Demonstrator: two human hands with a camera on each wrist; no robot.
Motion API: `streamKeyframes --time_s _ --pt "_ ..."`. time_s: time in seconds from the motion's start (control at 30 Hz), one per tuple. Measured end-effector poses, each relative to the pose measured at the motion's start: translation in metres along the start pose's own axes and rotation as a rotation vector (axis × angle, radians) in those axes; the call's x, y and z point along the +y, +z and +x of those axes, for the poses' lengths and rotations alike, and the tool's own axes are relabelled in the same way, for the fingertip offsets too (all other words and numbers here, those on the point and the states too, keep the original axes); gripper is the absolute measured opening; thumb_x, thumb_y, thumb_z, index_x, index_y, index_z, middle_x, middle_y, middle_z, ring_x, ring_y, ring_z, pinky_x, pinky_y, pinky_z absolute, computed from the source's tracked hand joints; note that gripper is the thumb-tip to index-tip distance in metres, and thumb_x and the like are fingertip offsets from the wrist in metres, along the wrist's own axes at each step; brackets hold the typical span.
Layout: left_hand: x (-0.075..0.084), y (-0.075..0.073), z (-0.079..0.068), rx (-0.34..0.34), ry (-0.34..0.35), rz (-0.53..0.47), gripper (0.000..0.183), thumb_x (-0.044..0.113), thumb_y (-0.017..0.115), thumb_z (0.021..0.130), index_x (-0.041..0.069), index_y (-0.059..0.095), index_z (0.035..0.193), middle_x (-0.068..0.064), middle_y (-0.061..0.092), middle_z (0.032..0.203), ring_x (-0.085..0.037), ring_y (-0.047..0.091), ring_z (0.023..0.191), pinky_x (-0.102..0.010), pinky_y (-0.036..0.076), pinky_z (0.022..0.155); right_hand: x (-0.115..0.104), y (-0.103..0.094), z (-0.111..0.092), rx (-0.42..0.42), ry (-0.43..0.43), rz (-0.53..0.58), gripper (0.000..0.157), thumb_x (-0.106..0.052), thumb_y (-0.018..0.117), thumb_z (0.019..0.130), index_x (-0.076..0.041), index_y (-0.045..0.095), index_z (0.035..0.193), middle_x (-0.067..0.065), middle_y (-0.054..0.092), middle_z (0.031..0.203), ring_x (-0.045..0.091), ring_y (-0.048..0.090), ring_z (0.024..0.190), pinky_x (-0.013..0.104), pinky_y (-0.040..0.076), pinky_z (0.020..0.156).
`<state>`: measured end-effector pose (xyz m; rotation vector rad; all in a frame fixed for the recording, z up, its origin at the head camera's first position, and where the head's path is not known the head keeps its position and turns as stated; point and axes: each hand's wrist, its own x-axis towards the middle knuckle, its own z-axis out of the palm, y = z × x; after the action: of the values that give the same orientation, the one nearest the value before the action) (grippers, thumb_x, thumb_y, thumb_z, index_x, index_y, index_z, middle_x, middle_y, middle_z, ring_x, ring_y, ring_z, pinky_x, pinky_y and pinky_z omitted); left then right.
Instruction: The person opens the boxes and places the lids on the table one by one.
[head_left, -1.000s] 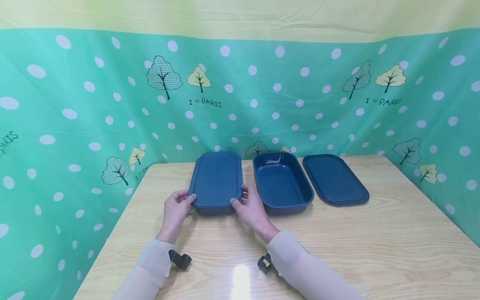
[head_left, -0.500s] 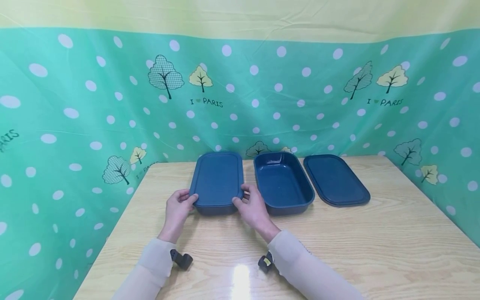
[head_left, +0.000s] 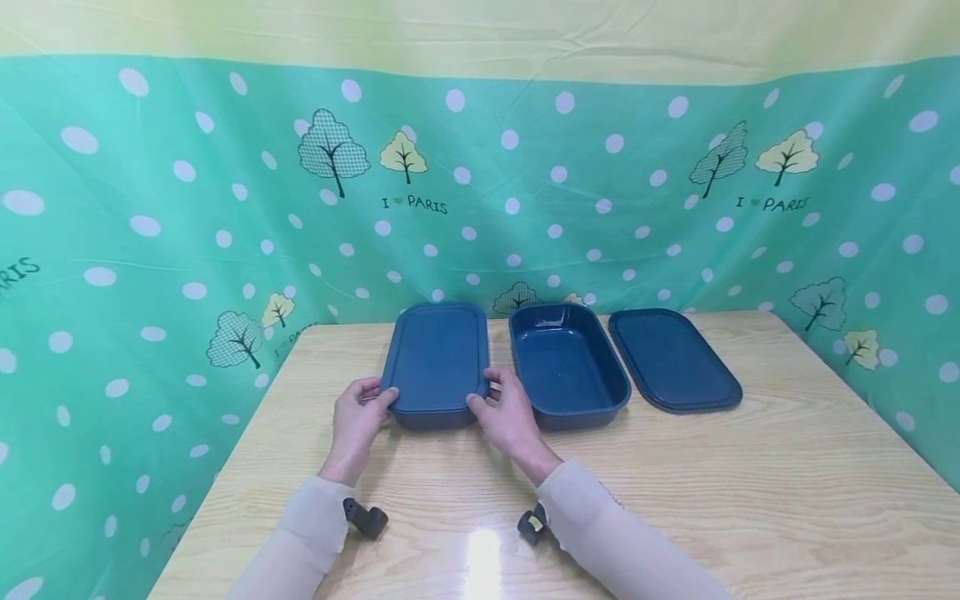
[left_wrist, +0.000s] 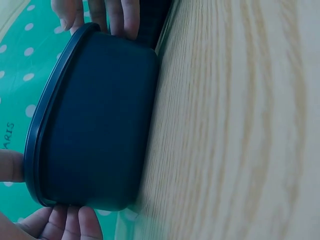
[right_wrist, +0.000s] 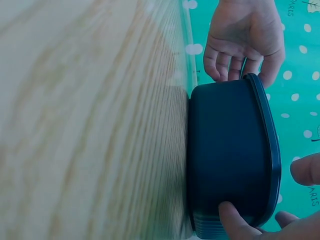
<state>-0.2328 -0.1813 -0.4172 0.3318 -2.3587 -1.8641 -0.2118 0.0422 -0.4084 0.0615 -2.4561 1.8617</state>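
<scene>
A dark blue rectangular food container (head_left: 431, 421) stands at the left on the table, its lid (head_left: 437, 357) lying over the top. At the near left corner my left hand (head_left: 358, 425) grips it, thumb on the lid's edge and fingers curled against the side. My right hand (head_left: 506, 421) holds the near right corner, between this container and an open one (head_left: 573, 367) of the same kind. In the left wrist view the lid's rim (left_wrist: 37, 130) runs along the container's wall (left_wrist: 100, 120). The right wrist view shows my right index finger (right_wrist: 232, 220) against the wall.
A second blue lid (head_left: 675, 362) lies flat on the table, right of the open container. Behind the wooden table (head_left: 750, 500) hangs a green dotted cloth (head_left: 600, 200), close to the containers' far ends. Bare wood stretches across the front and right.
</scene>
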Motion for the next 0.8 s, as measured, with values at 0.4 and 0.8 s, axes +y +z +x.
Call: streamKeyframes --time_s 0.4,0.8 --pt "-0.0013 0.001 -0.0001 -0.003 0.006 -0.003 0.043 0.018 0.062 0.091 0.001 0.05 0.129 -0.013 0.051 0.118 -0.021 0.055 0.097 -0.034 0.052 0.08 0.0012 0.0004 0.0006 0.012 0.0 -0.025 0.048 -0.017 0.064 0.091 -0.008 0.046 0.134 0.011 0.042 0.138 0.032 0.049 0.124 0.039 0.05 0.091" --pt "-0.0026 0.0026 0.0 -0.001 0.006 -0.006 0.042 0.019 0.061 0.092 0.002 0.05 0.128 -0.013 0.051 0.118 -0.02 0.056 0.096 -0.034 0.052 0.081 0.0017 0.0002 0.0016 0.018 0.006 -0.035 0.048 -0.019 0.065 0.09 -0.01 0.047 0.134 0.009 0.042 0.137 0.032 0.049 0.124 0.038 0.051 0.09"
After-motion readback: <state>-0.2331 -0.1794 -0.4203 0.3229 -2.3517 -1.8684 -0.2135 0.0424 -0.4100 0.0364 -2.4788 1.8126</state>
